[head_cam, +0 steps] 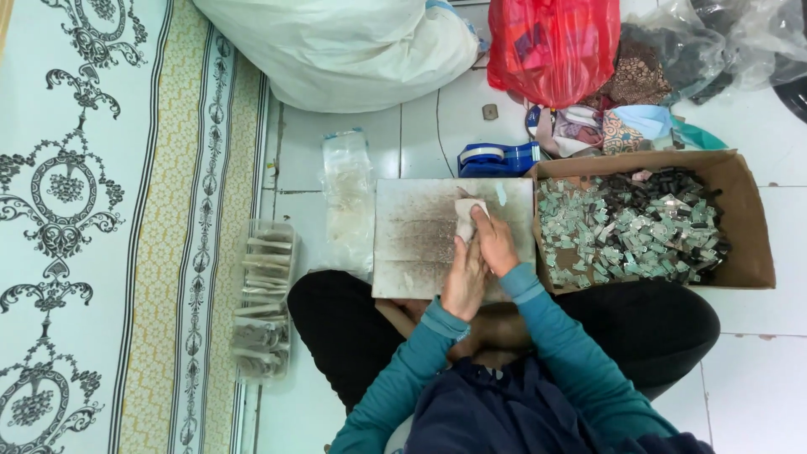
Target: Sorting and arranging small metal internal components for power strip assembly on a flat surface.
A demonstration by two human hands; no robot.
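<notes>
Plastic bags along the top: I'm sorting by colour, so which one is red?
The red bag, between the big white sack and the clear bags; only it is coloured.

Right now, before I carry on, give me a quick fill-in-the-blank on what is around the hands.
1. Both hands, the left hand and the right hand, press a small pale piece on a square ____ resting on the lap.
2. The cardboard box of small pieces sits to the person's ____.
3. The tape dispenser beyond the board is ____ in colour.

Missing words: board; right; blue
</notes>
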